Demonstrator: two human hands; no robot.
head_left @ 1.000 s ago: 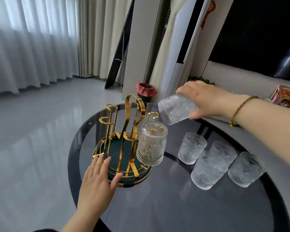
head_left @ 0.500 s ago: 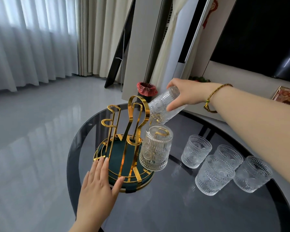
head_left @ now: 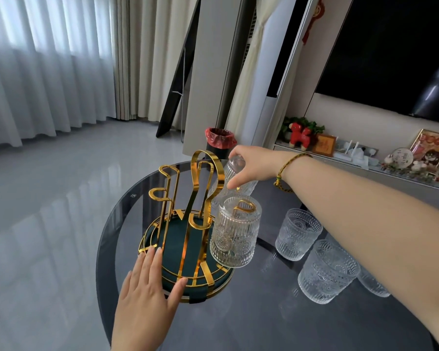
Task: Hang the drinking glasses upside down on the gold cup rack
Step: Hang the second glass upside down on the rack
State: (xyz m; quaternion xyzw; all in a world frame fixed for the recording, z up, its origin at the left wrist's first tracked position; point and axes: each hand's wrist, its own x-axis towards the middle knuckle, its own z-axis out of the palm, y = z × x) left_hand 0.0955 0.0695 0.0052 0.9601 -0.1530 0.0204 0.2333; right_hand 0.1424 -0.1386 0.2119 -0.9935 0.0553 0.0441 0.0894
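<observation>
Presently one glass (head_left: pixel 235 233) hangs inverted on the gold cup rack (head_left: pixel 188 224). A second glass (head_left: pixel 235 177), gripped by the right hand (head_left: pixel 251 164), is inverted at a far peg, apparently not seated. The left hand (head_left: pixel 147 295) lies flat and released, bracing the rack base. Three glasses (head_left: pixel 327 269) wait upright on the tabletop (head_left: pixel 264 312). Near pegs stand free; the rim lies close on the left.

The gold cup rack (head_left: pixel 188 224), looped prongs rising from a round dark-green base, stands at centre frame. One ribbed glass (head_left: pixel 235 233) hangs upside down on its right prong. A second inverted glass (head_left: pixel 235 177) sits tilted just behind it, gripped from above. Three upright glasses cluster lower right: nearest the rack (head_left: pixel 297 234), middle (head_left: pixel 327 271), partly hidden (head_left: pixel 373 285).
</observation>
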